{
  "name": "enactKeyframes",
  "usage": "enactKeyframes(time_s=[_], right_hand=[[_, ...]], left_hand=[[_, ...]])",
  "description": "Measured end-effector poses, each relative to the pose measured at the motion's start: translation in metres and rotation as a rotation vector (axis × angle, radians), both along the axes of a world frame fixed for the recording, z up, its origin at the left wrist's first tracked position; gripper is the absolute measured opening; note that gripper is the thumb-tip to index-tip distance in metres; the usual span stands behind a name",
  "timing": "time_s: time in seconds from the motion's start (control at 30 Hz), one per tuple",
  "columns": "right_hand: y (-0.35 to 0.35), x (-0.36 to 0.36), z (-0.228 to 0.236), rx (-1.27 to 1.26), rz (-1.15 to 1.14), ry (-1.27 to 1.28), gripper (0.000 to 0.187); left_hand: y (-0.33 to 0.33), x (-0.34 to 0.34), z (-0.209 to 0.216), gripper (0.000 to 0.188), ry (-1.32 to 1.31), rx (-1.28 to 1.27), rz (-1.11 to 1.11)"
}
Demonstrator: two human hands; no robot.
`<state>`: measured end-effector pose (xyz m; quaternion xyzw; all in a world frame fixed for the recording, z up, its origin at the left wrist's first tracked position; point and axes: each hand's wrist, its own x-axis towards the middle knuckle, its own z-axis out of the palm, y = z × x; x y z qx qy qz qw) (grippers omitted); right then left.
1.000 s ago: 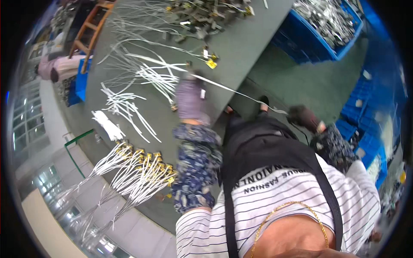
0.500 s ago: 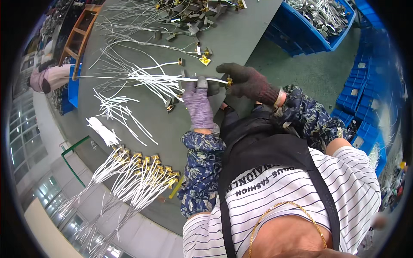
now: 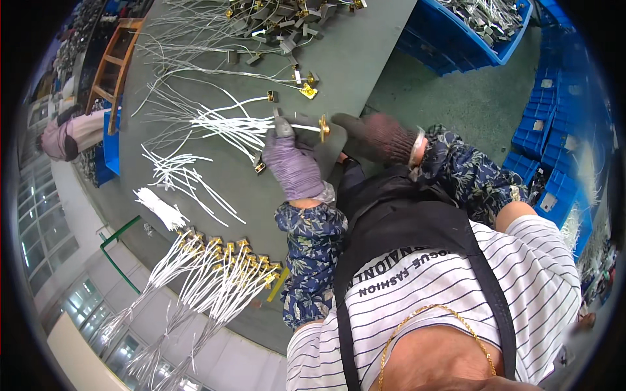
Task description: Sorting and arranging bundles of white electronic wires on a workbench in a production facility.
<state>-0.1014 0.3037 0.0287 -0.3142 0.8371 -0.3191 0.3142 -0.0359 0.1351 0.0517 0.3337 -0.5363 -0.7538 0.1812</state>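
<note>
My left hand (image 3: 290, 163), in a purple knit glove with grey fingertips, pinches a white-sleeved wire (image 3: 304, 126). The wire's brass-coloured end piece (image 3: 324, 128) sticks out to the right, toward my other hand. Under and left of the left fingers lies a fan of white sleeves on thin wires (image 3: 225, 124). My right hand (image 3: 381, 137), in a dark maroon glove, is just right of the brass end and apart from it; its fingers are blurred and partly hidden. A small brass-and-dark part (image 3: 259, 167) lies by the left wrist.
Loose white sleeves (image 3: 179, 171) and a tied white bundle (image 3: 160, 208) lie left on the grey table (image 3: 352, 58). Finished-looking wires with brass ends (image 3: 244, 260) line the near edge. Dark metal parts (image 3: 287, 26) heap at the back. A blue crate (image 3: 456, 45) stands right.
My right hand has let go of the brass end piece and drawn slightly right. The left hand has shifted slightly left, still pinching the wire.
</note>
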Motion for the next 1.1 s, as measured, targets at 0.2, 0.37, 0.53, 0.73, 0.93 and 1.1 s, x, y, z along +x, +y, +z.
enactKeyframes(time_s=[0.2,0.37,0.53,0.73,0.93,1.1], right_hand=[[0.015,-0.01,0.013,-0.586,-0.482,-0.946,0.054],[0.032,-0.018,0.016,-0.246,-0.248,-0.438,0.032],[0.079,0.006,-0.064,-0.006,-0.178,-0.392,0.036],[0.093,-0.041,-0.018,0.108,-0.443,-0.28,0.038],[0.147,-0.029,-0.143,0.283,-0.326,0.081,0.031],[0.262,0.026,-0.185,0.475,-0.782,0.233,0.03]], left_hand=[[0.002,-0.017,0.024,0.023,-0.164,-0.256,-0.073],[0.025,-0.029,0.017,0.02,-0.12,-1.283,-0.367],[0.014,-0.091,0.023,0.019,-0.109,-0.343,-0.051],[0.111,-0.126,-0.029,0.016,0.018,-0.299,-0.649],[0.11,-0.181,0.03,0.021,0.355,-0.387,-0.56],[0.08,-0.252,0.055,0.041,0.326,-0.356,-0.318]])
